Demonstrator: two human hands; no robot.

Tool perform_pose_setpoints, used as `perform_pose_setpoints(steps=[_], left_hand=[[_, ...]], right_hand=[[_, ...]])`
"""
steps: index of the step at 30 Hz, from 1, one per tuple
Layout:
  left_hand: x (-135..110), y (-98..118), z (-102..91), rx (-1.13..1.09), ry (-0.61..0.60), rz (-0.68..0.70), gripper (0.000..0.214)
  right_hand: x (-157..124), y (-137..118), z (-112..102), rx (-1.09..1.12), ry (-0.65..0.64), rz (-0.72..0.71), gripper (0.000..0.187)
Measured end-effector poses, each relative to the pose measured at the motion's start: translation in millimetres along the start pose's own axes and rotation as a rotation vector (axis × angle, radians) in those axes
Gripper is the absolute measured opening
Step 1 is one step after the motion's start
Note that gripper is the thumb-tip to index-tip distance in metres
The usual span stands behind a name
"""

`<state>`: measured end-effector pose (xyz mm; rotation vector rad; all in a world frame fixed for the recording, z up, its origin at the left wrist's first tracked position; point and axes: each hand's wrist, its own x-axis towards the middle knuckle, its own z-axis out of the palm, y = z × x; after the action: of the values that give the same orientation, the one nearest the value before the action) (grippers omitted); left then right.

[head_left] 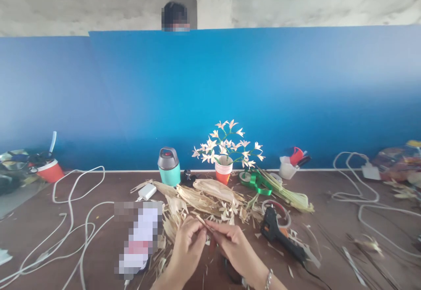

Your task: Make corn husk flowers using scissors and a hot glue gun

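My left hand (188,241) and my right hand (232,242) meet low at the table's middle, both pinched on a thin pale strip of dried husk (203,222) held between them. Just beyond the hands lies a heap of dried corn husks (204,198) with small husk flowers on it. Behind the heap stands an orange paper cup (223,171) holding a spray of pale husk flowers (226,143) on green stems. A black glue gun (279,235) lies right of my right hand.
A teal flask (169,166), a green ribbon roll (255,180) and white cables (70,220) lie on the brown table. A blurred-out object (140,237) sits left of my hands. A blue board (230,92) walls the table's back; a person's head shows above it.
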<state>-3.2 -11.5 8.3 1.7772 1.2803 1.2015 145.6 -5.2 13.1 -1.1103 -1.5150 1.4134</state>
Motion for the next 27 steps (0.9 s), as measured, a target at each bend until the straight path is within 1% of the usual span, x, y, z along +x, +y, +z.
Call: perform_pose_setpoints(steps=[3,5,7,9,11,12,13,15,17,19,21,22,24,25,27], left_hand=[[-2.0,-2.0,4.8,0.027,0.058,0.014,0.026],[-3.2,-4.6,7.9,0.013,0.087,0.008,0.026],[-4.2,-6.3,9.8,-0.009,0.113,-0.008,0.024],[-4.9,-5.9,9.9,-0.021,0.12,-0.027,0.025],[-4.9,-3.4,8.3,-0.026,0.102,-0.037,0.028],[-4.5,-1.9,7.2,-0.029,0.091,-0.04,0.028],[-3.8,-0.5,6.0,-0.03,0.082,-0.043,0.029],[-1.7,1.1,4.4,-0.033,0.076,-0.056,0.03],[0.3,0.8,4.0,-0.051,0.07,-0.058,0.03],[1.3,-0.7,4.4,-0.083,0.038,-0.045,0.028],[1.1,-2.7,5.0,-0.103,-0.002,-0.033,0.027],[0.6,-3.7,5.2,-0.101,-0.014,-0.032,0.026],[-0.6,-5.4,5.5,-0.081,-0.009,-0.032,0.025],[-1.2,-6.2,5.7,-0.066,0.008,-0.029,0.024],[-2.4,-7.2,6.4,-0.029,0.047,-0.021,0.023]], right_hand=[[-2.2,6.9,4.2,-0.199,0.077,-0.163,0.035],[-4.3,11.4,5.5,-0.337,0.091,-0.249,0.039],[-5.2,15.6,4.3,-0.481,0.089,-0.314,0.048],[-3.8,18.0,-0.8,-0.625,0.117,-0.33,0.057],[-0.6,17.0,-9.5,-0.707,0.203,-0.28,0.057],[1.1,15.0,-14.6,-0.701,0.255,-0.24,0.053],[2.7,12.2,-19.4,-0.644,0.287,-0.205,0.047],[4.0,5.0,-26.0,-0.414,0.273,-0.129,0.041],[3.0,-1.6,-26.8,-0.095,0.138,0.032,0.048],[0.7,-5.1,-22.6,0.168,-0.036,0.19,0.061],[-0.8,-4.9,-16.1,0.284,-0.15,0.274,0.068],[-0.9,-3.7,-13.0,0.279,-0.167,0.285,0.066],[-0.4,0.0,-8.0,0.178,-0.129,0.235,0.055],[-0.1,2.1,-6.2,0.097,-0.092,0.167,0.048],[-0.3,6.3,-3.7,-0.092,-0.021,-0.032,0.037]])
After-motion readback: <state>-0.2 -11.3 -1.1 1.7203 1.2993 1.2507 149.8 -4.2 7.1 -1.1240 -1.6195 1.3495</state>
